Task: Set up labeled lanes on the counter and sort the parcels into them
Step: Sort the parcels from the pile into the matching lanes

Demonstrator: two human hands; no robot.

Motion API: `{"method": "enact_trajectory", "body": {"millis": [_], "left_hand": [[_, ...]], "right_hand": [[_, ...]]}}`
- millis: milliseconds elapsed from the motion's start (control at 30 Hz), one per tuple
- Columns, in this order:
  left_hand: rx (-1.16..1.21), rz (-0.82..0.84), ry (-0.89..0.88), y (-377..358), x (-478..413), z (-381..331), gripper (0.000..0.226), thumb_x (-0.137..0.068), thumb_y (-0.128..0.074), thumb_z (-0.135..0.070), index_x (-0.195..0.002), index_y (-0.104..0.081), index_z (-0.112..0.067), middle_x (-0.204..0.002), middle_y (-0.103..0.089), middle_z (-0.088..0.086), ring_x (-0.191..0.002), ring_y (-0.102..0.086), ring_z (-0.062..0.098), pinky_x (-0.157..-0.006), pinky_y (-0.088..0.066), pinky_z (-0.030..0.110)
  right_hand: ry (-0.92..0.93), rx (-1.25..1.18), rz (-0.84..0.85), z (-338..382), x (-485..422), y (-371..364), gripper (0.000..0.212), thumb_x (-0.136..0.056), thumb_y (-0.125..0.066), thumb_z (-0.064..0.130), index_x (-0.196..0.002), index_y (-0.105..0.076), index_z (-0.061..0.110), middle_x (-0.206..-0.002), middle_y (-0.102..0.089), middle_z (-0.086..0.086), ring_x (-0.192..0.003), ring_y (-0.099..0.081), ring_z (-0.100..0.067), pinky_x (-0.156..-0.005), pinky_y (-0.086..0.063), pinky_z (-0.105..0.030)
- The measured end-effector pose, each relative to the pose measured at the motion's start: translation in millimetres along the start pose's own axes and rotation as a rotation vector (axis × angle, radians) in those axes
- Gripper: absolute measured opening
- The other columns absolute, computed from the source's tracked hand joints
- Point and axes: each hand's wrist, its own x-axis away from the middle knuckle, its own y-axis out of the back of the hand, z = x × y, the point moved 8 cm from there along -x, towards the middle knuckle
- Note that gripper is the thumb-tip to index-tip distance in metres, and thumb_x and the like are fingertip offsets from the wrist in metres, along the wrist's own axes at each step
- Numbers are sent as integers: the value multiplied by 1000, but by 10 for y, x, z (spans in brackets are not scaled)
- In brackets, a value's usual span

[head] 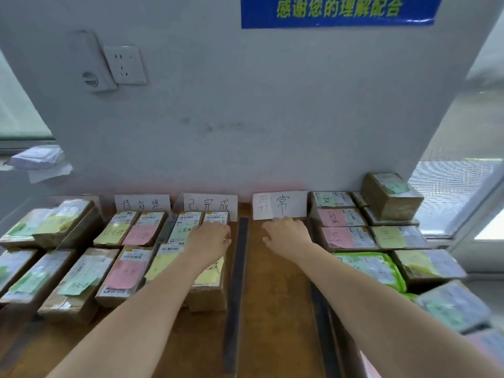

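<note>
Parcels (54, 230) in brown cardboard, tagged with coloured sticky notes, are lying in a loose pile at the far left of the wooden desk (278, 296). Just to their right the 待处理 card (141, 204) is leaning against the wall (245, 118), with more of them lying in rows in front of it. Next, the 已完成 card (210, 204) is standing behind another group. The left hand (210, 238) is resting palm-down on the rear parcel (215, 218) there. Its fingers (226, 237) are bending over that one's right edge, but whether they are gripping it cannot be told. A dark divider strip (240, 268) is running front to back just beside this lane. Beyond it the right hand (286, 236) is reaching across bare desk, its fingers (283, 221) loosely bent and holding nothing, the tips touching the bottom edge of the 异常 card (279, 204). A second strip (319, 309) is bordering that lane, and further ones, among them a green bag (373, 268), are lying stacked at the far right.
</note>
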Motion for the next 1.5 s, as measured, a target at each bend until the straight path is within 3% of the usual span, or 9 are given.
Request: {"method": "enact_trajectory", "body": {"millis": [333, 467, 567, 733, 1000, 1167, 1500], "left_hand": [[86, -29, -124, 75, -919, -1851, 18, -96, -45, -30, -95, -61, -22, -98, -64, -4, -92, -58, 16, -80, -47, 32], [139, -4, -137, -32, -1260, -2568, 20, -95, -47, -32, -103, -62, -21, -103, -65, -4, -93, -60, 17, -71, -44, 29], [180, 33, -140, -141, -1473, -2960, 23, -95, -48, -32, -110, -62, -22, -108, -65, -3, -96, -61, 17, -76, -48, 30], [241, 101, -103, -364, -1769, -3266, 26, -94, -48, -32, -116, -59, -23, -114, -63, -5, -98, -59, 14, -80, -51, 32], [252, 96, -93, -568, -2124, -3205, 30, -95, -45, -21, -122, -58, -21, -120, -61, -1, -101, -60, 16, -83, -53, 35], [263, 110, -85, -762, -2233, -2974, 32, -95, -46, -16, -125, -57, -20, -125, -58, 1, -106, -58, 16, -87, -52, 33], [343, 106, -92, -949, -2363, -2777, 32, -96, -44, -11, -125, -58, -17, -129, -56, 3, -113, -54, 16, -96, -47, 32]], "right_hand": [[-141, -7, 15, -2167, 241, 185, 33, -97, -42, 30, -126, -56, 21, -124, -60, -7, -114, -56, -31, -87, -44, -39], [-213, -29, 3, -3047, 373, 163, 29, -96, -42, 26, -119, -59, 22, -117, -62, -6, -107, -60, -31, -78, -44, -36], [-282, -63, -36, -3552, 416, 151, 29, -93, -44, 22, -118, -59, 20, -116, -62, -8, -105, -62, -33, -77, -45, -36], [-421, -141, -42, -4196, 387, -19, 34, -93, -52, 22, -126, -53, 21, -136, -50, -7, -112, -55, -33, -83, -46, -38], [-580, -266, -4, -4461, 58, -227, 69, -83, -52, 69, -134, -43, 24, -146, -33, -10, -131, -37, -37, -98, -41, -47], [-690, -375, 49, -4478, -195, -416, 81, -73, -61, 74, -136, -37, 29, -157, -12, -11, -140, -24, -41, -104, -32, -58], [-807, -375, 29, -4460, -350, -541, 75, -69, -66, 61, -131, -38, 28, -150, -21, -19, -133, -32, -41, -101, -36, -55]]}}
